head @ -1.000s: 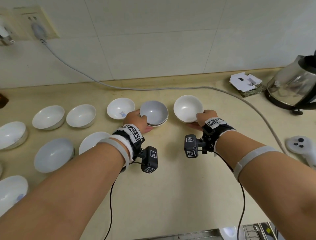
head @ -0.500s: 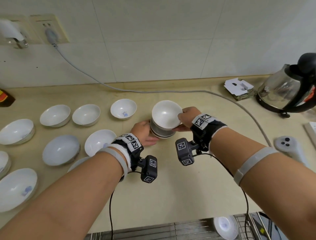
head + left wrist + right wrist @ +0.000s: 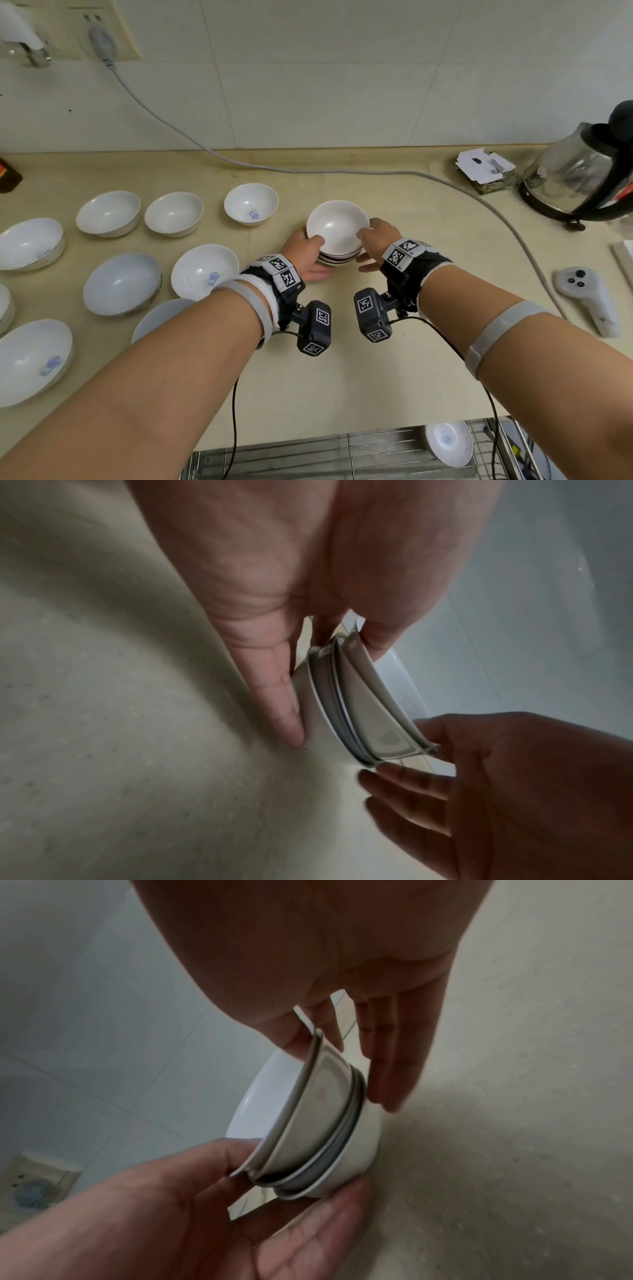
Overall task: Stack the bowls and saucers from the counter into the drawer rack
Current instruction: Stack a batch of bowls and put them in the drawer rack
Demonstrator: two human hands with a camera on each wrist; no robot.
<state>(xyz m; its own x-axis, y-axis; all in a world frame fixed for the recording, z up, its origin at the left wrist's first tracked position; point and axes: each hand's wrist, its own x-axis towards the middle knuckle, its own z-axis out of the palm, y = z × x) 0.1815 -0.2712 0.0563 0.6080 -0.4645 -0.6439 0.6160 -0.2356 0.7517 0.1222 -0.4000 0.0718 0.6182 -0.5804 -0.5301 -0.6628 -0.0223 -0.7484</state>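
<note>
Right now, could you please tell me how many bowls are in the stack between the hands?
3 in the stack the left hand and right hand grip: top bowl; middle bowl, only its rim showing; bottom bowl, on the counter. Another nested inside may be hidden.

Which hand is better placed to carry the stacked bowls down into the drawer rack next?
Right, probably. The right hand already pinches the bowl stack at its rim, and the drawer rack shows most open space low on the right. The left hand also has a grip, so both could lift together.
</note>
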